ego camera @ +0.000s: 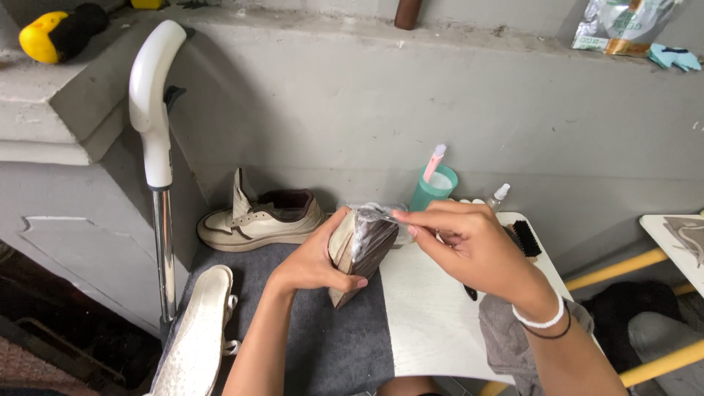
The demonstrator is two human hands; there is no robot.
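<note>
A brown shoe [359, 253] is clamped in the left hand [312, 264] while clear wrap [370, 216], pinched by the right hand [469, 242], is judged only partly peeled off.

crinkly glossy plastic film [370, 220] over a matt brown shoe [359, 257]; grey felt mat [330, 330].

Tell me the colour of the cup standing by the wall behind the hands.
The cup is teal green, holding a pink-handled toothbrush; the head view shows it.

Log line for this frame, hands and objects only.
left hand: holds brown shoe | right hand: pinches clear plastic wrap at shoe top | surface: grey mat
</note>
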